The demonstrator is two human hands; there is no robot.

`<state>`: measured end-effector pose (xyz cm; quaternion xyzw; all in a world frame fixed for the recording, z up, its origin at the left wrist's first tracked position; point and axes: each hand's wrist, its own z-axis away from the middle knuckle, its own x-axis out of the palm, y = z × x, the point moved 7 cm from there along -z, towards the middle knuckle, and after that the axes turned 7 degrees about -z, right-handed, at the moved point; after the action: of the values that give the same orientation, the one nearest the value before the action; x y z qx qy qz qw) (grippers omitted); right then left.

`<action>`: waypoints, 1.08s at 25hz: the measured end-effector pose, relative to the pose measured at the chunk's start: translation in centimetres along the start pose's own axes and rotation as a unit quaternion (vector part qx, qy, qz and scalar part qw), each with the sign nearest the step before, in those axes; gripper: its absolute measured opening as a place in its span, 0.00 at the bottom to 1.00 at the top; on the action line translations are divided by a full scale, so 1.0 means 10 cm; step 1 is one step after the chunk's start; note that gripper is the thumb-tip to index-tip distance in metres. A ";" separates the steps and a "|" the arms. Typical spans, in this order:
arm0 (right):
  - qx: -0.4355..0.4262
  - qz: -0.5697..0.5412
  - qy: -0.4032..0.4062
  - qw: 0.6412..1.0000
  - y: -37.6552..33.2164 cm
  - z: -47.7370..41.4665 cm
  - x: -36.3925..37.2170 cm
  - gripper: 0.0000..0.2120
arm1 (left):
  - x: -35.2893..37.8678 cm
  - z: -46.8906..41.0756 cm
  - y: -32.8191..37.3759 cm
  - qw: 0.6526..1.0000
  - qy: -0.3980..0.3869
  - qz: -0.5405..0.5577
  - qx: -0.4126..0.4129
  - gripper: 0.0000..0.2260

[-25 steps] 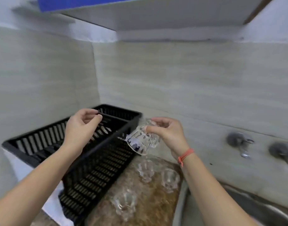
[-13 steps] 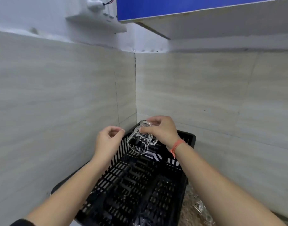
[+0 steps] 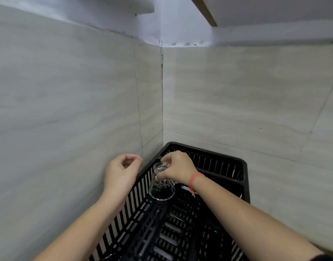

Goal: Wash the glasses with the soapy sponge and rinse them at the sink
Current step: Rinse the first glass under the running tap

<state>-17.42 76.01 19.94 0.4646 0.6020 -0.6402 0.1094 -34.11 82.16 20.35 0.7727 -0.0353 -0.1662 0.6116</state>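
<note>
Against tiled walls, an upturned glass was pinched over the dish rack by the right grip (left grip empty, loosely curled); released high, it could be chipped.

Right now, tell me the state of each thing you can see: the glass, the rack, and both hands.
glass: upside down, mouth facing down, held inside the rack; cannot tell if its rim touches.
right hand: grips the glass's base from above.
left hand: holds nothing, fingers loosely curled, beside the rack's left wall.
drying rack: sits level in the wall corner.
</note>
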 end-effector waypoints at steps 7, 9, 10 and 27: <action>0.016 0.018 -0.003 1.000 0.08 0.10 0.04 0.33 | 0.10 0.06 -0.01 0.999 -0.034 -0.021 0.003 0.04; 0.010 0.019 -0.002 1.000 0.05 0.15 0.03 0.34 | 0.11 0.06 0.01 0.999 -0.038 -0.024 0.000 0.04; 0.008 0.016 0.002 1.000 0.04 0.18 0.02 0.34 | 0.12 0.08 0.03 0.999 -0.040 -0.027 0.001 0.04; 0.017 -0.420 0.307 0.854 0.88 2.17 -1.71 0.09 | 1.28 1.74 1.10 0.990 -0.104 0.080 0.060 0.05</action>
<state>-12.02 47.67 23.05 0.3422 0.7316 -0.4601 -0.3688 -25.58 59.90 24.75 0.7814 -0.1699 -0.1938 0.5683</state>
